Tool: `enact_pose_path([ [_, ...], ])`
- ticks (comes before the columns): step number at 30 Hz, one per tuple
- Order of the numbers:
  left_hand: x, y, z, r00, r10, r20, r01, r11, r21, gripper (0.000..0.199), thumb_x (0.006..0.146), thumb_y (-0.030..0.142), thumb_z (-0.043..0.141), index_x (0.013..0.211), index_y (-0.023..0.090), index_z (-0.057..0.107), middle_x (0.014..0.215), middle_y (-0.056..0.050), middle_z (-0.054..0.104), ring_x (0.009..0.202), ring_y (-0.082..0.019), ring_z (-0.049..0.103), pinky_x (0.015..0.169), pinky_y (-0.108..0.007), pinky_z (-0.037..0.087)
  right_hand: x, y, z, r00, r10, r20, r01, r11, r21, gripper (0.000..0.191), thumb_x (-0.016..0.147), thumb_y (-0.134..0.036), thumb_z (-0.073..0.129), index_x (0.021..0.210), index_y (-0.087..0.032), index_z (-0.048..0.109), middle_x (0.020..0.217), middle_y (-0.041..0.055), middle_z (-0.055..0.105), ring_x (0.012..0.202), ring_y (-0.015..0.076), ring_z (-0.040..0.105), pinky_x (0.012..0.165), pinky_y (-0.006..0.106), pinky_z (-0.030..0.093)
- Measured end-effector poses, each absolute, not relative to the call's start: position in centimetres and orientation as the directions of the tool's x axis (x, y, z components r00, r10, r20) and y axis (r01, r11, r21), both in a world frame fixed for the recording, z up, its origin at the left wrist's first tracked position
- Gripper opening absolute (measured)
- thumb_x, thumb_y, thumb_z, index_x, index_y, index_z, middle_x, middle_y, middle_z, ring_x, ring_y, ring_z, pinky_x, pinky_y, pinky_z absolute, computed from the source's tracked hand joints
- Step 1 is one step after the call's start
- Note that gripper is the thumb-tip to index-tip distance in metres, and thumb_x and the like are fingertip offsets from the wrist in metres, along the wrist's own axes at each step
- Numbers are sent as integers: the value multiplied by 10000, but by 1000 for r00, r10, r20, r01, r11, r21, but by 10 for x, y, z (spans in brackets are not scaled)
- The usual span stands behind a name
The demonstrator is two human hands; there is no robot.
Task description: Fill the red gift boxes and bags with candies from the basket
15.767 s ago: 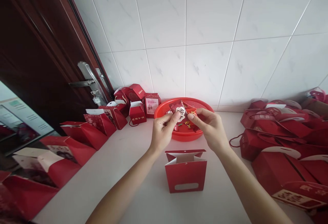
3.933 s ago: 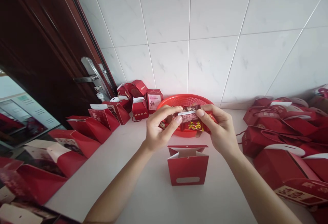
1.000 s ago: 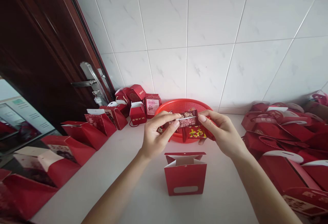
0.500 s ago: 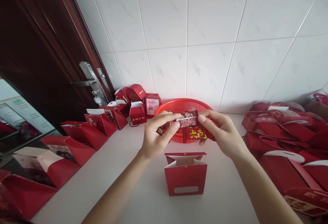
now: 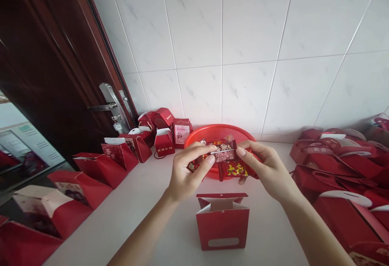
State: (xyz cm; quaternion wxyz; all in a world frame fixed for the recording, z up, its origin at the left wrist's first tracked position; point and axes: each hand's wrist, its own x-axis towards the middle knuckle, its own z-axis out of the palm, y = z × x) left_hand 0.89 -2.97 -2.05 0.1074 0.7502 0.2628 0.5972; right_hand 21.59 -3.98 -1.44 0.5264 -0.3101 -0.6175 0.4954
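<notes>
Between my two hands, in front of the basket, is a dark brown wrapped candy (image 5: 225, 155). My left hand (image 5: 190, 168) pinches its left end between thumb and fingers. With thumb and fingers, my right hand (image 5: 264, 164) grips the right end, and a red candy packet with yellow characters (image 5: 237, 169) hangs below, also in the right hand. Behind them stands a red plastic basket (image 5: 225, 129) with more wrapped sweets inside, partly hidden by my hands. Nearer to me, an open-topped red gift box (image 5: 223, 227) stands upright on the white table (image 5: 164, 225).
Red gift boxes (image 5: 100, 168) stand in a row along the table's left edge. Smaller boxes (image 5: 164, 140) cluster by the tiled wall (image 5: 200, 95). More red boxes (image 5: 343, 217) are heaped on the right. A dark door with a metal handle (image 5: 109, 106) is at the left.
The whole scene sits slightly lower in the picture as the camera has tilted up. Both hands keep their grip on the candy, which has tilted slightly.
</notes>
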Motion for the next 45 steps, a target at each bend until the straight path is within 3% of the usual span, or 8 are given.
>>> enact_pose_path([
  [45,11,-31,-19,175,474,863,256,-868,425,167,897,146,667,1016,202,769,851,-16,723,639,-92,584,575,-227,476,217,-43,-10,-248,899,362,-107,346,-932,301,889,-479,689,847,-181,683,786,31,570,672,153,585,516,294,634],
])
